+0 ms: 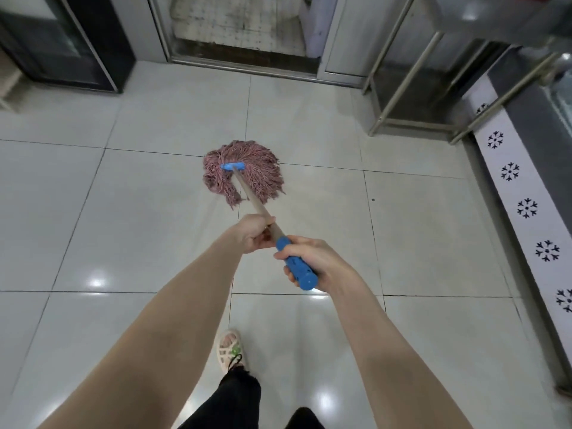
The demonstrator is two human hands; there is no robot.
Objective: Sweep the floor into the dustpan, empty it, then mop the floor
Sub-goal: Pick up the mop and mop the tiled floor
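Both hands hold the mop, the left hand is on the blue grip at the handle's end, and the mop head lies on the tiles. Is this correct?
Not quite. In the head view the right hand is on the blue grip; the left hand holds the wooden shaft. The mop head does lie on the tiles.

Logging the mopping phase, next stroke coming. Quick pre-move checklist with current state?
1. Grip, left hand on wooden handle: ok.
2. Grip, right hand on blue end grip: ok.
3. Contact, mop head spread on floor: ok.
4. Stance, shoe well behind mop head: ok.
5. Tile right of mop head free of dirt: not ok, dark speck there.
6. Wetness of mop head: cannot tell.
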